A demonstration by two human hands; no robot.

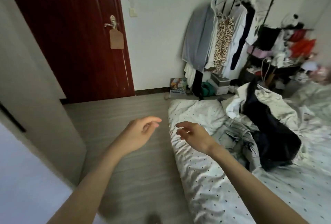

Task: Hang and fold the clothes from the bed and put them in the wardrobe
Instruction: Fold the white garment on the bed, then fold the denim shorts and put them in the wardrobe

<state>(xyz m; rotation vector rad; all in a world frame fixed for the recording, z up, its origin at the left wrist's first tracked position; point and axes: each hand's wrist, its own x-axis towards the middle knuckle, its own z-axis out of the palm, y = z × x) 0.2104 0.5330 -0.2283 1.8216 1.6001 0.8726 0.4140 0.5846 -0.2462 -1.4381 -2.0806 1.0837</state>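
Observation:
A heap of clothes lies on the bed [206,179], which has a white dotted sheet. In the heap are a black garment [274,134], pale grey jeans [234,136] and white garments [234,107]. My left hand [141,132] hovers over the grey floor beside the bed, fingers loosely curled, holding nothing. Over the bed's left edge my right hand [193,134] hangs relaxed and empty, just left of the jeans. A white wardrobe side [35,98] stands at the left.
A dark red door [75,35] with a tag on its handle is at the back left. A black clothes rack [231,26] full of hanging garments stands against the far wall, with boxes under it. A cluttered shelf [286,50] is at the right.

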